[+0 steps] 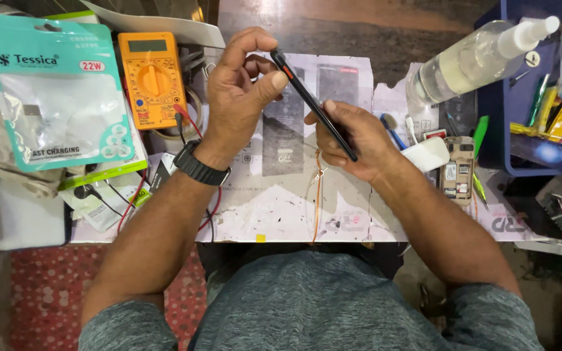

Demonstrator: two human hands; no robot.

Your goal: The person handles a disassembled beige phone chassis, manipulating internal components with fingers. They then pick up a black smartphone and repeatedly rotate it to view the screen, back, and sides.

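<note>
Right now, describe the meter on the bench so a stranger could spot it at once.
Start at the paper-covered bench and look to its far left, beside the left hand. The meter lies flat there, next to a teal packet. It alone is orange, with a round dial.

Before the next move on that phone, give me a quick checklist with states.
1. Left hand grips the phone at its upper end, thumb on the edge: ok.
2. Right hand supports the lower end from beneath: ok.
3. Phone held edge-on, tilted, clear of the paper-covered bench: ok.
4. Whether the back cover or screen is loose or lifted: cannot tell, only the thin edge shows.
5. Bench under the hands free of loose things: not ok, a thin orange wire lies just below the phone.
6. Multimeter and its leads away from the hands: ok, it sits left of the left hand.
</note>
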